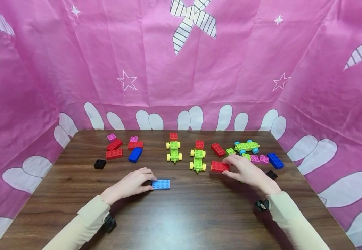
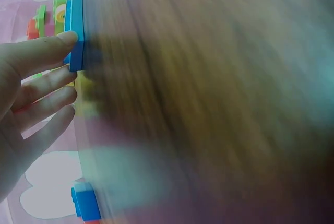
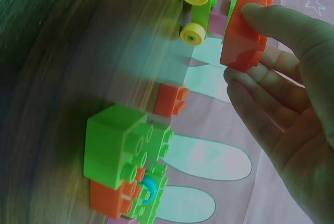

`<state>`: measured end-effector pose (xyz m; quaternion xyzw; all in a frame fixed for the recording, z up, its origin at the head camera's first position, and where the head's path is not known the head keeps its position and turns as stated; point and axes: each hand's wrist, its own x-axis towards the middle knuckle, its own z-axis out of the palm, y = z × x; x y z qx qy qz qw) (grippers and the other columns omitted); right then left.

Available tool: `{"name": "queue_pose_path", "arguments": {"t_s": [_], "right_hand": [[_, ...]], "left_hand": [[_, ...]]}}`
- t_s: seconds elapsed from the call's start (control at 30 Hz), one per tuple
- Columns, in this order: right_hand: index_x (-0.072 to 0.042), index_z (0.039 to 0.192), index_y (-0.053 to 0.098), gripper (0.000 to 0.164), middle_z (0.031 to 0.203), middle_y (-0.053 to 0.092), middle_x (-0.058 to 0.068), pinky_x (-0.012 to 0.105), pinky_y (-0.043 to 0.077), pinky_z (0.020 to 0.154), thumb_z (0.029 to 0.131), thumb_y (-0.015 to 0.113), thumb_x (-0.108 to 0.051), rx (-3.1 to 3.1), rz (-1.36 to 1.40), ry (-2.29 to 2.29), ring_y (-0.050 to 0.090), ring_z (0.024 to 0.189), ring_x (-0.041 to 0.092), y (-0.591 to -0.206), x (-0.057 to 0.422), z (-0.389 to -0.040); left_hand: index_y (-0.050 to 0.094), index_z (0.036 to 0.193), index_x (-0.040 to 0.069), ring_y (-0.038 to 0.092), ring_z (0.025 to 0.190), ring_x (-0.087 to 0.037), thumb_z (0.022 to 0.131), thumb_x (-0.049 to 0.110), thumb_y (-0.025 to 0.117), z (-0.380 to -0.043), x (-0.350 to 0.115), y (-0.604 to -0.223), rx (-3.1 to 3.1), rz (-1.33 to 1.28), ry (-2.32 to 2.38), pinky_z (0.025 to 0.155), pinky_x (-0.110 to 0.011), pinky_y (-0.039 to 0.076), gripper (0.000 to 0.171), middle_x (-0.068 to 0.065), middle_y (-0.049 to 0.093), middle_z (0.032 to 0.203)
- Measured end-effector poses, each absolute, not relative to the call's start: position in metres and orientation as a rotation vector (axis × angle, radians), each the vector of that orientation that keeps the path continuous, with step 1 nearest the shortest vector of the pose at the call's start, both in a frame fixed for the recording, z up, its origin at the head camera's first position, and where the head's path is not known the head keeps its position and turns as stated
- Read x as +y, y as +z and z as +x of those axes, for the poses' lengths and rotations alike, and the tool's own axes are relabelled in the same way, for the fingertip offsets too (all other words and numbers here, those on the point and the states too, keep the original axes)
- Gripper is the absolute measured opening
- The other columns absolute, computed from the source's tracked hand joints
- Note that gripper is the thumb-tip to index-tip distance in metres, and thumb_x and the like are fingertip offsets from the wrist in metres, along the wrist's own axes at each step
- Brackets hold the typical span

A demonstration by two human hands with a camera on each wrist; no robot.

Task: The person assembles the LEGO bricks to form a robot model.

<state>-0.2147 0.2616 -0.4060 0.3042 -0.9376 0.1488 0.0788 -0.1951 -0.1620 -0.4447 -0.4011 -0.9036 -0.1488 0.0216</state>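
Observation:
My left hand (image 1: 134, 183) pinches the left end of a light blue brick (image 1: 162, 184), two studs wide, close over the table in front of me. The left wrist view shows the thumb on one side of this blue brick (image 2: 76, 20), the other fingers spread below. A red brick (image 1: 219, 166) is pinched at its right end by my right hand (image 1: 246, 170). In the right wrist view the red brick (image 3: 245, 25) is raised off the table between thumb and fingers. Left of it stand two green car bases (image 1: 198, 163) with yellow wheels, each with a red brick behind.
A green car base (image 1: 246, 146) with blue wheels stands at the back right. Pink bricks (image 1: 255, 158), a dark blue brick (image 1: 275, 160) and a black piece (image 1: 271, 174) lie nearby. At the back left are red bricks (image 1: 114, 153), a blue brick (image 1: 135, 155) and a black brick (image 1: 100, 164).

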Motion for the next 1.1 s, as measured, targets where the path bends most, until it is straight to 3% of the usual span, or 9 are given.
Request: {"name": "queue_pose_path", "arguments": {"t_s": [0.6, 1.1], "right_hand": [[-0.020, 0.104, 0.061, 0.031, 0.099, 0.062, -0.010, 0.027, 0.055, 0.082, 0.079, 0.075, -0.032, -2.825, 1.042, 0.437, 0.058, 0.090, 0.004, -0.411, 0.237, -0.207], [-0.021, 0.106, 0.062, 0.033, 0.098, 0.060, -0.010, 0.024, 0.054, 0.081, 0.079, 0.074, -0.034, -2.820, 1.202, 0.434, 0.055, 0.086, 0.001, -0.421, 0.208, -0.200]], "left_hand": [[0.069, 0.105, 0.016, 0.053, 0.088, -0.005, 0.084, 0.031, 0.069, -0.196, -0.136, -0.445, -2.751, -1.327, -0.459, 0.075, -0.022, 0.051, 0.025, 0.004, 0.063, 0.097], [0.069, 0.104, 0.018, 0.053, 0.088, -0.005, 0.084, 0.033, 0.069, -0.195, -0.121, -0.446, -2.726, -1.325, -0.424, 0.071, -0.022, 0.051, 0.025, 0.005, 0.064, 0.097]]}}
